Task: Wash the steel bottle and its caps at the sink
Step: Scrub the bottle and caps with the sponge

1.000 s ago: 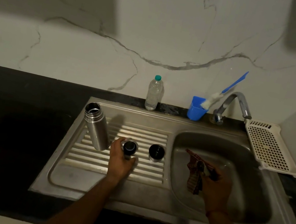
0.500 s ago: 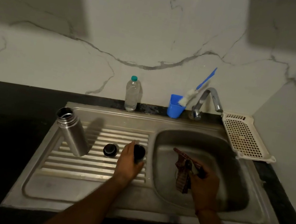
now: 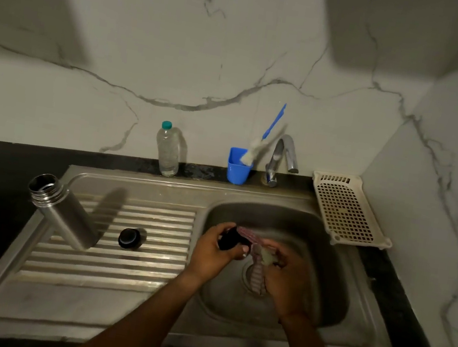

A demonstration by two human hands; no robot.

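The open steel bottle [image 3: 65, 215] stands on the ribbed drainboard [image 3: 104, 270] at the left. A dark cap [image 3: 131, 237] lies on the ribs just right of it. Over the sink basin [image 3: 321, 281], my left hand [image 3: 213, 253] is closed around a second dark cap [image 3: 230, 238]. My right hand [image 3: 286, 275] holds a striped reddish scrub cloth [image 3: 256, 276] against that cap; the cloth hangs down toward the drain.
A clear plastic bottle [image 3: 168, 150] with a teal lid, a blue cup [image 3: 238, 166] holding a blue-handled brush, and the tap [image 3: 281, 157] stand along the back edge. A cream perforated tray [image 3: 346, 210] rests at the sink's right corner. Dark counter surrounds the sink.
My left hand lifted one cap off the drainboard and carried it right, over the basin, to meet the cloth in my right hand. The other cap stayed on the ribs.
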